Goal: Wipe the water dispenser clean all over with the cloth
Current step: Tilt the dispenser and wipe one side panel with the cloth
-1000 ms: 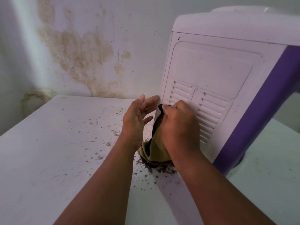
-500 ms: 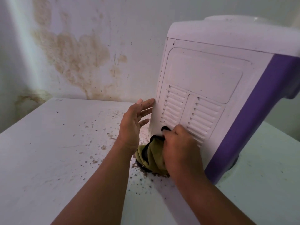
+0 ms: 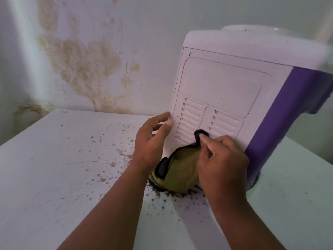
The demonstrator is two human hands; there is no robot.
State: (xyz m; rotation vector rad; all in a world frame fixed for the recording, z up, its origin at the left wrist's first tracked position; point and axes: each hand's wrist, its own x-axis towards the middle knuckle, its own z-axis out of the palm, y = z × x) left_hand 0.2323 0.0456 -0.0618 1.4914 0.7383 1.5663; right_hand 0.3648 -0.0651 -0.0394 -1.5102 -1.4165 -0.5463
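Observation:
The water dispenser [image 3: 223, 83], white with a purple side, stands on a white table with its vented back panel facing me. An olive-green cloth [image 3: 182, 168] with a dark edge hangs from my right hand [image 3: 223, 163], which pinches it against the lower vent slats. The cloth's bottom rests on the table at the dispenser's foot. My left hand [image 3: 153, 141] is open, fingers spread, with its fingertips on the left edge of the back panel.
The white table [image 3: 54, 177] is strewn with brown dirt specks around the dispenser's base. A stained white wall [image 3: 81, 60] stands close behind. The table's right part [image 3: 297, 195] extends past the dispenser.
My right hand has slid the cloth down and to the right across the vent slats. My left hand has stayed at the panel's left edge. The view has shifted down slightly.

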